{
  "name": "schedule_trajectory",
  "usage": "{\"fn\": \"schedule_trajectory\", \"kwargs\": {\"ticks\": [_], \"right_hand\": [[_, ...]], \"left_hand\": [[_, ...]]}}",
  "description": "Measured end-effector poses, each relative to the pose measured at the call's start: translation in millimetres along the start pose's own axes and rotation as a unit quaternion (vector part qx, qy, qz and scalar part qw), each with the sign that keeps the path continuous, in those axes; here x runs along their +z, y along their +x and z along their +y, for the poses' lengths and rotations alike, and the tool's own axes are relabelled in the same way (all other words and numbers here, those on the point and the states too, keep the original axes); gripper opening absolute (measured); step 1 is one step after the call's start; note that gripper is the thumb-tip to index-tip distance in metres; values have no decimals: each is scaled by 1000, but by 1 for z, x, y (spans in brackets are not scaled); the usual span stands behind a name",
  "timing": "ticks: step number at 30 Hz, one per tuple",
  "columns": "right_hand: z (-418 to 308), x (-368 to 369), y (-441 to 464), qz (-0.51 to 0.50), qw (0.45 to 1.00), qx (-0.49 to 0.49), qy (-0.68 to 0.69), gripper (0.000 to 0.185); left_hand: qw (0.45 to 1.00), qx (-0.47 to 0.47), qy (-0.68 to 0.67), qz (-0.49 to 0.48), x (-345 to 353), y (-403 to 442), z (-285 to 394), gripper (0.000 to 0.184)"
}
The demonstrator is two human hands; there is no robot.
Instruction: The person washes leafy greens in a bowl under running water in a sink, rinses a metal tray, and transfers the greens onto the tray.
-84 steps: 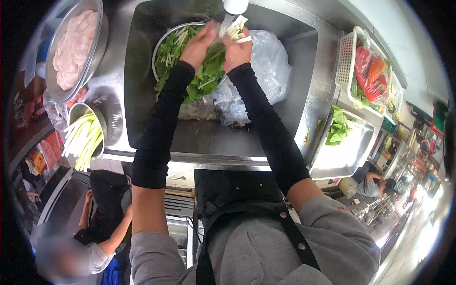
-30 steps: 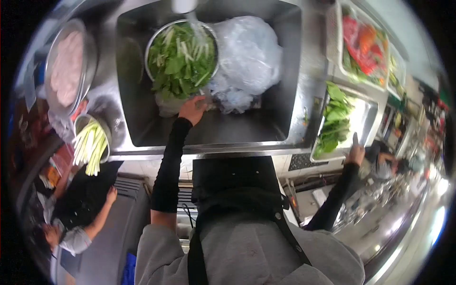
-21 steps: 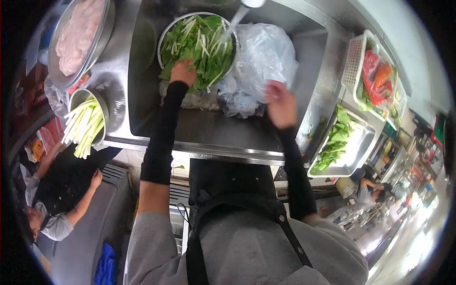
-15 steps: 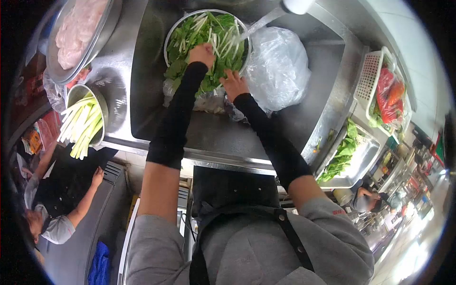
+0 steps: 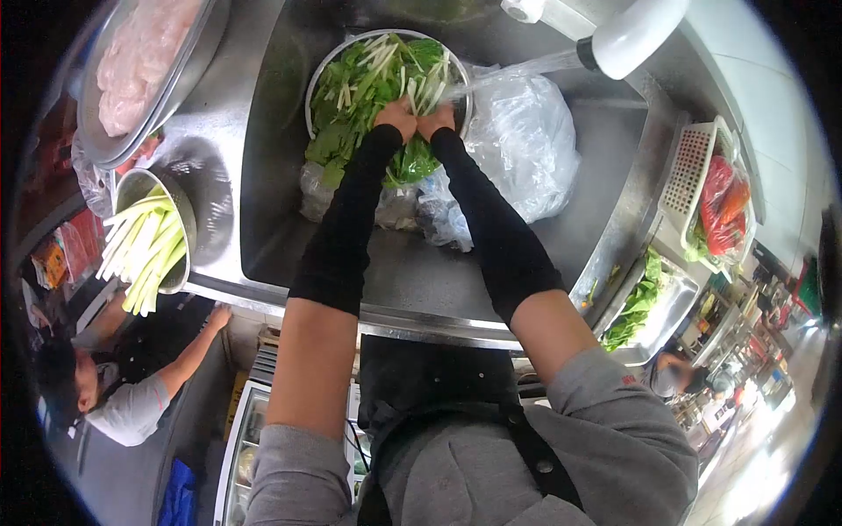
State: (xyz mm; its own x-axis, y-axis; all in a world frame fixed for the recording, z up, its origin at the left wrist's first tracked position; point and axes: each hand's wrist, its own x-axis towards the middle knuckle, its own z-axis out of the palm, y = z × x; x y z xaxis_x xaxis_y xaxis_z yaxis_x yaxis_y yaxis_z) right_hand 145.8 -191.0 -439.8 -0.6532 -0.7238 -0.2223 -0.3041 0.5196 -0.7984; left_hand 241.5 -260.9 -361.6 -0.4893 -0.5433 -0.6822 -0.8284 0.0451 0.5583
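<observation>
A round metal bowl full of leafy greens with pale stems sits in the steel sink. My left hand is closed on the greens near the bowl's front side, its fingertips partly buried. Close beside it, my right hand also grips greens, under pale stems that stick up. A stream of water from the white tap falls at the bowl's right edge. Against the bowl's right side rests a large clear plastic bag, its contents unclear. Smaller plastic bags lie in front.
At left stand a pot of cut pale green stalks and a basin of pale raw meat. At right are a white basket with red-bagged produce and a metal tray with greens. A co-worker stands at lower left.
My two hands have come together within the greens; the right one moved up into the bowl from its front edge. The view has shifted, showing more of the tap. The co-worker's posture has changed.
</observation>
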Motion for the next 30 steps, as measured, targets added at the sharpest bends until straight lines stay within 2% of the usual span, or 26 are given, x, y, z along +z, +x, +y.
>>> {"fn": "schedule_trajectory", "kwargs": {"ticks": [2, 3, 5, 6, 7, 8, 9, 10, 12, 14, 15, 17, 18, 21, 24, 27, 30], "right_hand": [[-24, -22, -9, -81, 994, 61, -38, 64], [-24, -21, -13, -23, 997, 68, -29, 57], [-14, -27, -13, -9, 999, 34, 8, 51], [-12, -30, -11, 0, 999, 16, 29, 48], [-22, -39, -14, 11, 998, 20, 50, 40], [-32, -46, -16, 4, 995, 23, 98, 37], [-42, -53, -17, -2, 989, 26, 145, 35], [-55, -61, -18, -8, 981, 28, 190, 33], [-85, -79, -26, -28, 980, 54, 191, 27], [-92, -88, -26, -67, 974, 73, 206, 26], [-94, -93, -26, -83, 978, 29, 189, 29], [-103, -102, -33, -103, 957, 45, 267, 29], [-108, -107, -37, -112, 944, 54, 305, 29], [-106, -96, -41, -71, 931, 113, 339, 33], [-84, -88, -30, -47, 996, 0, 73, 33], [-82, -94, -26, -89, 996, -15, -2, 33], [-109, -110, -34, -136, 986, -36, 92, 30]], "left_hand": [[980, 92, -178, 9, 7, 13, -16, 52], [999, 11, -35, -29, 2, 22, -5, 49], [982, 145, 122, 2, 12, 33, -17, 52], [956, 210, 202, 20, 14, 38, -24, 53], [987, 161, 24, 12, 10, 26, -15, 56], [980, 118, -161, 22, 8, 15, -8, 58], [946, 64, -317, 22, 4, 7, 3, 58], [885, 11, -465, 20, 1, 0, 10, 59], [874, 47, -481, 46, -12, -22, 26, 58], [842, 23, -539, 23, -33, -41, 49, 62], [883, 80, -460, -45, -35, -22, 30, 63], [940, 20, -304, 151, -23, -21, 37, 51], [945, -11, -217, 245, -18, -20, 39, 46], [937, 23, -334, 97, -20, -33, 48, 52], [903, 17, -411, 122, -8, -43, 59, 55], [898, 33, -435, 59, -8, -41, 64, 63], [889, 106, -445, -3, -6, -24, 68, 70]]}}
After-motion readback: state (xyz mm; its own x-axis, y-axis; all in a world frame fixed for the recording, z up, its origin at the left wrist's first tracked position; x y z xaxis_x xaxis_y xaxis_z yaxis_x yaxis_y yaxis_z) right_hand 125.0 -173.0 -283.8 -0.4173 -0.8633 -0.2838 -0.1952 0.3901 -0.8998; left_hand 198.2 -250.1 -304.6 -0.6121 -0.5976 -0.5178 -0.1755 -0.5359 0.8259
